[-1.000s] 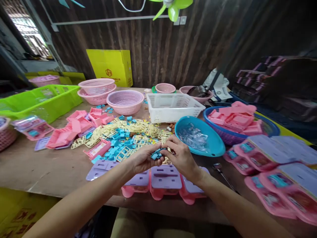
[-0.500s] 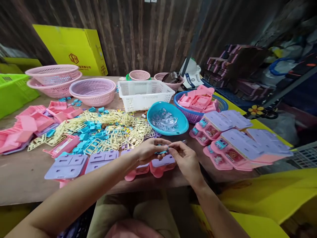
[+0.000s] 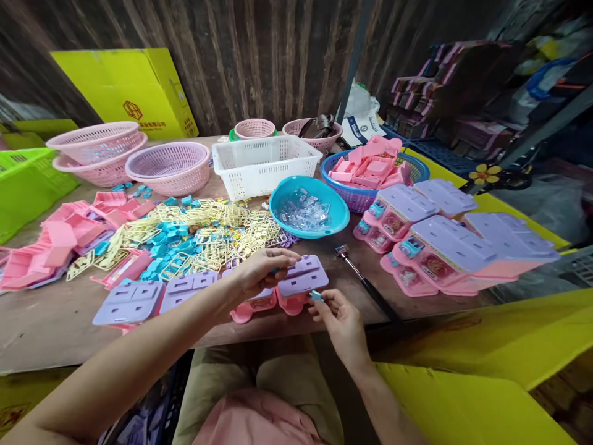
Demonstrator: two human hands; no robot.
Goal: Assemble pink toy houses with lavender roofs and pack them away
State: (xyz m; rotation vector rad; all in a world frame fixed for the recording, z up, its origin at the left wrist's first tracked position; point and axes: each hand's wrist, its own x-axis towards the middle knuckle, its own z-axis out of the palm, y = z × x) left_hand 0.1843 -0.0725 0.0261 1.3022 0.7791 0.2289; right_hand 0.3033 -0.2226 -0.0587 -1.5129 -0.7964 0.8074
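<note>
My left hand (image 3: 257,271) rests on a lilac-topped pink toy case (image 3: 303,278) at the table's front edge, fingers on its left side. My right hand (image 3: 337,318) hovers just in front of that case and pinches a small blue plastic piece (image 3: 316,295) between thumb and forefinger. More lilac-topped cases (image 3: 131,301) lie in a row to the left. A heap of cream frames and blue pieces (image 3: 194,238) spreads behind my left hand.
A turquoise bowl of clear parts (image 3: 309,213), a white crate (image 3: 265,164), pink baskets (image 3: 169,167) and a blue basket of pink parts (image 3: 370,173) stand behind. Finished pink toys (image 3: 445,247) are stacked right. A hammer (image 3: 361,281) lies near the front edge. A green bin (image 3: 28,182) is left.
My hands have come apart: the left has dropped onto the lilac-topped case, the right has drawn back toward me with the blue piece. The camera has turned right and down.
</note>
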